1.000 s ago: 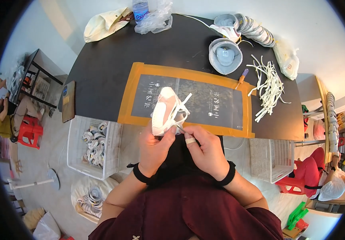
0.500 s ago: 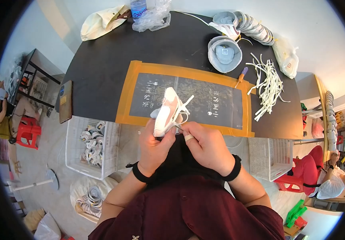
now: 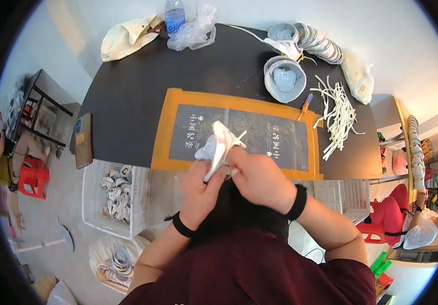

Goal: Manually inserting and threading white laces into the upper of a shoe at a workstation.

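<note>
Above the table's near edge I hold a small white and pink shoe upper, tilted, with its grey lining showing on the left. My left hand is closed around its lower end, thumb against the side. A white lace sticks out of the upper toward the right. Against the upper's right side, my right hand is curled shut with the lace at its fingers. Its fingertips and their exact grip are partly hidden. Both wrists wear black bands.
A plastic sheet edged with orange tape covers the near tabletop. Around it lie loose white laces, a screwdriver, nested grey uppers and a phone. A white crate of uppers stands below left; a seated person is at right.
The upper has turned so more grey lining shows, and sits slightly lower. My right hand has moved up against its side, covering part of the lace.
</note>
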The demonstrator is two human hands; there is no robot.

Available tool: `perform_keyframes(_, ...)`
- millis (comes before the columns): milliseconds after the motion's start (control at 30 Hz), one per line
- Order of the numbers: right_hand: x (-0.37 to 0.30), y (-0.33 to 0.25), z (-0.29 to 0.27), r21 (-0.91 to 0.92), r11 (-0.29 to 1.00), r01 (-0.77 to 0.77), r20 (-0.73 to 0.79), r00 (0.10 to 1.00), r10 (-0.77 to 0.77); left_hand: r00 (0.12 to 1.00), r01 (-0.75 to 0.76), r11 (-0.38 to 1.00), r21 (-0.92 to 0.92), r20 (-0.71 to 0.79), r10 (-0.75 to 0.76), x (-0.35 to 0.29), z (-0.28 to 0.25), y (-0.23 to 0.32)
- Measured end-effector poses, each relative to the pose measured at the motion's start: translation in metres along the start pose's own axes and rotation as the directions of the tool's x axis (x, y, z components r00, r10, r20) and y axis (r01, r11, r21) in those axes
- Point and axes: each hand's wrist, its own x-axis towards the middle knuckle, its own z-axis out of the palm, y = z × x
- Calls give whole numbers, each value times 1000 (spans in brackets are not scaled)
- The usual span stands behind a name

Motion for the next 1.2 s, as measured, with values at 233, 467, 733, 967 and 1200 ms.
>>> perform_keyframes(233, 18, 3, 12, 9, 999, -41, 56, 998, 40, 977, 213, 967, -139, 39, -210, -1, -5, -5)
perform_keyframes(467, 22, -8, 20, -472, 865, 167, 238, 970, -57, 965, 261, 939, -226, 48, -257, 4, -6, -9)
perform_keyframes(733, 32, -15, 20, -335, 940, -63, 210, 968, 140, 993, 110, 992, -54, 48, -108, 10, -8, -13)
perform_keyframes(967, 50, -4, 19, 293, 818, -495, 280, 862, 422, 990, 115, 993, -20, 88, -113, 12, -10, -11)
perform_keyframes(1200, 34, -1, 16, -38, 974, -222, 131, 966, 225, 988, 149, 988, -26, 45, -148, 14, -11, -6)
